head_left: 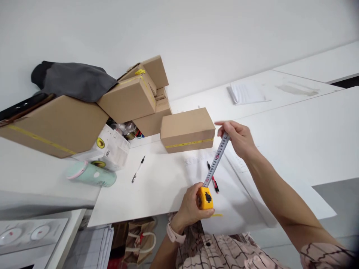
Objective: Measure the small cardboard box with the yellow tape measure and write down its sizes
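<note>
The tape measure [205, 198] is out over the near edge of the bench [157, 198], its yellow case clasped in the left hand [193, 205], fingers and thumb wrapped round it. From the case the blade [215, 160] runs slantwise up to the right hand [237, 136], which pinches it near its far end. So the two hands are apart, each closed on a part of the same tool. The right forefinger points toward the corner of a brown box [187, 127]; from where I stand I can't tell if it touches. That box sits on the bench, yellow tape along its side. Under the blade lies a black and red pen [215, 185] on white paper [232, 213], some of it printed. Left of the paper is another pen [138, 169], and beyond that a mint bottle [95, 175] on its side, just by a white carton [117, 149] with avocado pictures. Bigger boxes [126, 101] are piled behind, a dark cloth [78, 80] draped over them. A stack of sheets [246, 92] rests at the back of the bench, right of the brown box. A pale watch [175, 235] circles the left wrist, and below the bench stands a paper bag [137, 248] with white handles.
</note>
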